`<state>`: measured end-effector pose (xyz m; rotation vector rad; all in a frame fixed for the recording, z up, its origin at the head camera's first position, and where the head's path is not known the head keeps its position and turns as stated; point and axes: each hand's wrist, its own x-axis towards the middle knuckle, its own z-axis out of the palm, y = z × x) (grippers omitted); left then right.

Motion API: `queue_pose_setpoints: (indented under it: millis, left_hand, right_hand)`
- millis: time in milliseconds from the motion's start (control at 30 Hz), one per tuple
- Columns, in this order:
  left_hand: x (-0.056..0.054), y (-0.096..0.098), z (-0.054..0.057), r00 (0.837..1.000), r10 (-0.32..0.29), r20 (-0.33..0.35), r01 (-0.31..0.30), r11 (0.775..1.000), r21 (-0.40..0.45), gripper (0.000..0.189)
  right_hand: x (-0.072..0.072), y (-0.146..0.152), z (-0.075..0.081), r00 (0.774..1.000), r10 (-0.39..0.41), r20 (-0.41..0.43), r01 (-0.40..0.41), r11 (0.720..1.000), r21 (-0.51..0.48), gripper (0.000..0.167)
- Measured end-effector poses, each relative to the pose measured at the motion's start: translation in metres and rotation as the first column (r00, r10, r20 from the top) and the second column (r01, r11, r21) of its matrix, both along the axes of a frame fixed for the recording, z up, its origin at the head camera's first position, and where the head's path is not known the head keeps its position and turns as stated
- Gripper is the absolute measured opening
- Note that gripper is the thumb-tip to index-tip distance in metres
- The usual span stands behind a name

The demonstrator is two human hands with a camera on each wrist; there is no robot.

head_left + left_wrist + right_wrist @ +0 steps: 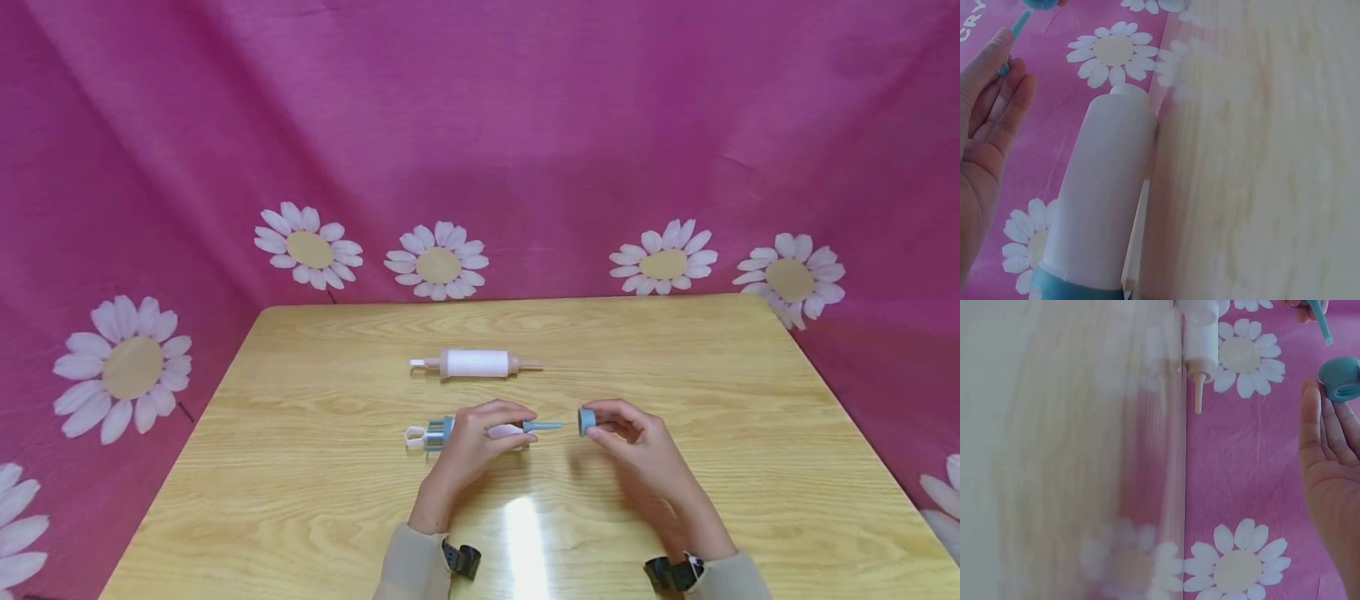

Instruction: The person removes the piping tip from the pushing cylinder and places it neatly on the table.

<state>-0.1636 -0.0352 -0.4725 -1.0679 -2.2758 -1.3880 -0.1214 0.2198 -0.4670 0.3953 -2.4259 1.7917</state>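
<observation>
Between thumb and fingers, my left hand [480, 433] pinches a slim blue-green nozzle [543, 426], its tip pointing right. Under that hand lies a toy-like syringe with a white barrel [1100, 194], a blue-green collar [1079, 286] and a white plunger handle [415, 437]; the hand covers part of it in the head view. The barrel's front ends in a bare white neck [1130, 92]. My right hand [648, 450] grips a short blue-green screw cap [586, 421] by its side, just right of the nozzle tip and apart from it. The cap's opening shows in the right wrist view [1347, 392].
A second syringe [477, 363], white with beige ends and a narrow beige nozzle [1199, 394], lies farther back on the wooden table [315, 500]. A pink cloth with daisies [480, 125] hangs behind and beside the table. Both wrists wear black straps.
</observation>
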Motion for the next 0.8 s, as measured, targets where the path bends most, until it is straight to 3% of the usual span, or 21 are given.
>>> queue_pose_setpoints:
  millis: [167, 367, 800]
  left_hand:
    - [-0.002, 0.005, -0.002, 1.000, -0.017, -0.018, 0.017, 1.000, 0.014, 0.024]
    - [-0.002, 0.010, -0.004, 0.999, -0.047, 0.021, 0.046, 0.999, 0.021, 0.023]
    - [-0.005, 0.027, -0.004, 0.997, -0.075, 0.016, 0.075, 0.997, -0.018, 0.023]
  right_hand:
    - [0.002, 0.008, 0.000, 1.000, -0.024, -0.009, 0.024, 1.000, 0.009, 0.029]
    - [0.004, 0.023, -0.002, 0.999, -0.047, -0.006, 0.048, 0.998, 0.039, 0.028]
    - [0.003, 0.049, -0.003, 0.996, -0.084, -0.012, 0.085, 0.977, 0.196, 0.025]
